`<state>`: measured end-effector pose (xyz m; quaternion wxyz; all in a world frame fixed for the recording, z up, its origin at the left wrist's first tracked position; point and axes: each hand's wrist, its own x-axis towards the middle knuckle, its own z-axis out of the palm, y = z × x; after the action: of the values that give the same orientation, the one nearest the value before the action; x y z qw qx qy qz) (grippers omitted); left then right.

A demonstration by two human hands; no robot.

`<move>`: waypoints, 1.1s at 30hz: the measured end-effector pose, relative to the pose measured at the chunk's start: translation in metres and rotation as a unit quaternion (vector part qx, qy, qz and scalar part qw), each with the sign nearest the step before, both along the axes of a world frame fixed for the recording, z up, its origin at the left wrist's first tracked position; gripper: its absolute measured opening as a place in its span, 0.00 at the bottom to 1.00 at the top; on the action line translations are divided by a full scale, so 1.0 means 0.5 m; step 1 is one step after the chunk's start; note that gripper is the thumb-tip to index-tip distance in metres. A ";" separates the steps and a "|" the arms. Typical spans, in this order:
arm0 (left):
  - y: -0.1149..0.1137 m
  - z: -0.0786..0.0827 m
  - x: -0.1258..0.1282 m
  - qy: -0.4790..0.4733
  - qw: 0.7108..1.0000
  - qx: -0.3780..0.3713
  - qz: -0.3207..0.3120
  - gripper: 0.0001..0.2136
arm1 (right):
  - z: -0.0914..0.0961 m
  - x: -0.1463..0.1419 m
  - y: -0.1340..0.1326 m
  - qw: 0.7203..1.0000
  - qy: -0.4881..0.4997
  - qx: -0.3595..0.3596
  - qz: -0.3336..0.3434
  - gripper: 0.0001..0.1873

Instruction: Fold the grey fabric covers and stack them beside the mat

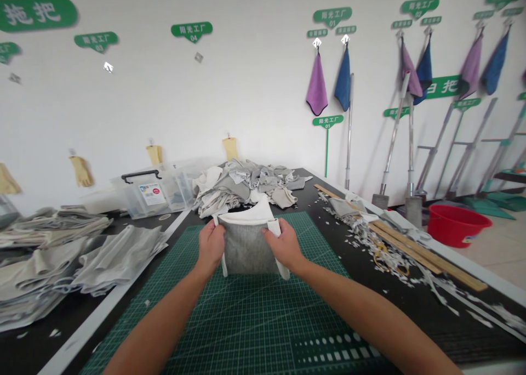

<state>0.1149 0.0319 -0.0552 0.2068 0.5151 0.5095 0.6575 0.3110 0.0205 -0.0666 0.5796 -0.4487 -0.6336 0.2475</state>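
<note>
I monitor a gray cloth piece [249,249] held upright over the green cutting mat [246,320]. The left hand [211,245] grips its left upper edge; the right hand [284,245] grips its right upper edge. The mat lies on a black surface [431,304]. I locate a fabric heap [250,186] beyond the mat, stacked cloths [45,260] left, and wooden strips [452,268] right.
</note>
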 end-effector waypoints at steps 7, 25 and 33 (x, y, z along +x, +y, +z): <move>0.032 -0.018 -0.032 0.037 0.970 -0.209 -0.119 0.07 | -0.017 0.012 0.041 0.995 -0.040 -0.089 -0.013 0.10; 0.070 -0.115 -0.039 0.104 0.925 -0.344 -0.125 0.01 | -0.121 0.051 0.115 0.943 -0.261 -0.202 -0.040 0.13; 0.064 -0.131 -0.021 0.138 0.934 -0.313 -0.101 0.04 | -0.118 0.040 0.103 0.947 -0.279 -0.147 -0.057 0.12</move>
<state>0.1044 0.0637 -0.1206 0.3505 0.5588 0.6583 0.3626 0.3311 0.0719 -0.1255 0.3205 -0.6152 -0.7001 0.1694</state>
